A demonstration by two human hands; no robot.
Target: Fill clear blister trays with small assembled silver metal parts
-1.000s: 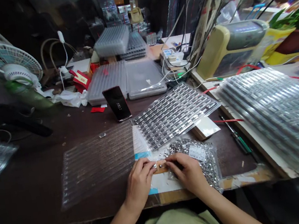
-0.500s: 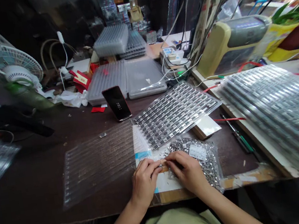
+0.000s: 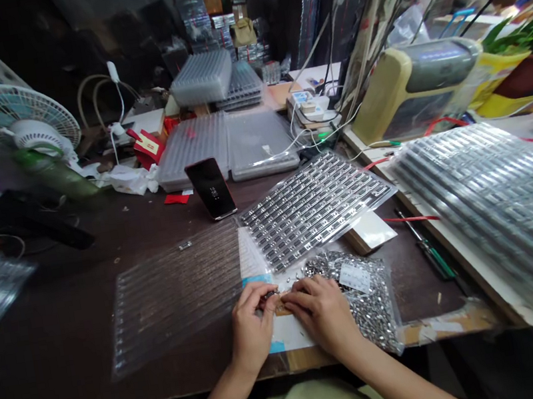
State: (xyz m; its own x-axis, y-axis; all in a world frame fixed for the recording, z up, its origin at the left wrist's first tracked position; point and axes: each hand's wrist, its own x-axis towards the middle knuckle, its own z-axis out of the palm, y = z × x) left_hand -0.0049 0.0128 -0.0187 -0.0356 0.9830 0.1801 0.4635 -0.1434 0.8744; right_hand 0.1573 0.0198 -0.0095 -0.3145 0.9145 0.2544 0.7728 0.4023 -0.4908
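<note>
My left hand (image 3: 251, 327) and my right hand (image 3: 321, 312) meet at the table's near edge, fingers pinched together around a small tan block (image 3: 280, 306) with tiny metal parts on it. Which hand carries the block I cannot tell. They rest on a white sheet (image 3: 288, 334). Just right of my right hand lies a clear bag of small shiny metal parts (image 3: 368, 298). An empty ribbed plastic tray (image 3: 175, 295) lies to the left. Beyond the hands, a tray filled with rows of metal parts (image 3: 315, 205) sits tilted.
A black phone (image 3: 211, 189) leans upright behind the trays. Stacked clear trays (image 3: 226, 138) stand further back, a white fan (image 3: 17, 128) at the left. More filled trays (image 3: 504, 202) cover the right side, with a green screwdriver (image 3: 429, 251) beside them.
Both hands have shifted slightly left on the white sheet, still pinched on the small block. The camera view rocked a little.
</note>
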